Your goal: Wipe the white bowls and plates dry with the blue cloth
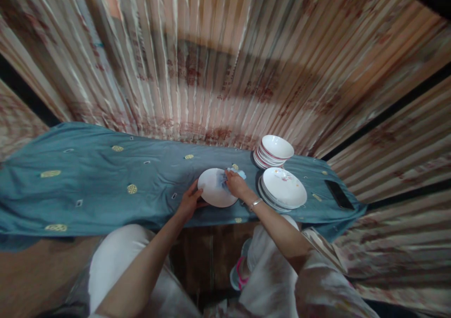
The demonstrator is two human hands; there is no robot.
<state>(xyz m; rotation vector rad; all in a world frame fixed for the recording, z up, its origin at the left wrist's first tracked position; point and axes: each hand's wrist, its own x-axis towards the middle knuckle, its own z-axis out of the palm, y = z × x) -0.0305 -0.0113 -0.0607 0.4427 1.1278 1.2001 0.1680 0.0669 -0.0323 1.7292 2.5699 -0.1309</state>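
Observation:
A white plate (215, 197) is held slightly tilted over the cloth-covered table. My left hand (190, 199) grips its left rim, thumb on the upper face and fingers partly hidden beneath. Over the plate's right side, my right hand (235, 183) is closed on a pale blue cloth (241, 173), whose end sticks out past the rim. To the right lies a stack of plates (283, 187), the top one white with small flowers. Behind it stands a stack of white bowls (276, 148) with red bands.
A blue-green tablecloth (102, 177) with yellow motifs covers the narrow table. Near its right end lies a black phone (338, 194). Pleated curtains (211, 73) hang behind and beside the table, with dark poles (28, 90) at the sides. My knees are close to the front edge.

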